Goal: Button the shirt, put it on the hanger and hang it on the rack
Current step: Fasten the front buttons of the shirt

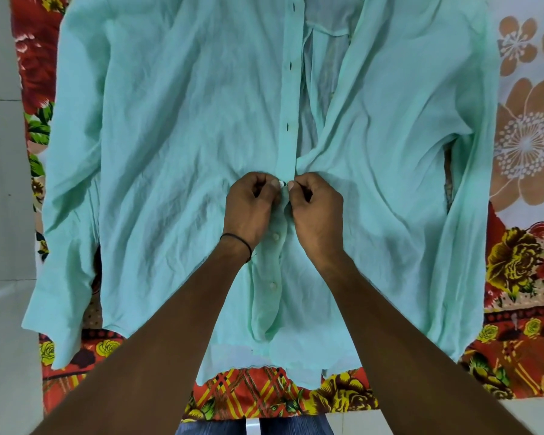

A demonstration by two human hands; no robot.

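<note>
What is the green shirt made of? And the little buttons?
The shirt looks like thin, matte woven cloth, maybe cotton: it wrinkles finely and is slightly see-through at the open front. The buttons look like pale, smooth plastic, but they are too small to be sure.

Shirt (170, 136): mint green, flat on floral cloth (528, 265), far part open.
Left hand (252, 208): pinches shirt front beside white button (281, 184).
Right hand (316, 211): pinches opposite edge.
Near buttons (275, 237): two fastened.
</note>
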